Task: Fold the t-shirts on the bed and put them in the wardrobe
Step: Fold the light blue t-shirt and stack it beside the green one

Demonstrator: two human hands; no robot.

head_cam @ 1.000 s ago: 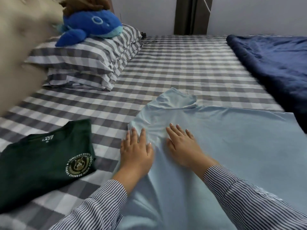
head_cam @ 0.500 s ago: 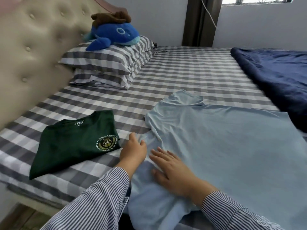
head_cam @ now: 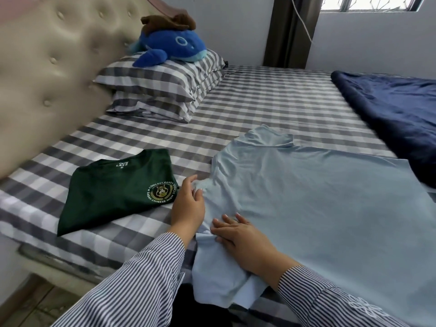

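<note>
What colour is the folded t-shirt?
Dark green, with a round crest: the folded t-shirt, head view.

Beige button-tufted padded headboard (head_cam: 44, 74) stands at left. Right of it, stacked grey-white checked pillows (head_cam: 162, 90). Far beyond headboard, pale grey wall (head_cam: 238, 29), dark curtain (head_cam: 291, 31), daylight through barred window (head_cam: 370, 3). Below headboard's near end, tiled floor (head_cam: 35, 310).

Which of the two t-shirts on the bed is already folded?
The dark green t-shirt with the round school crest, lying left of the hands, is folded into a compact rectangle. The light blue t-shirt is spread out flat, with both hands on it.
</note>
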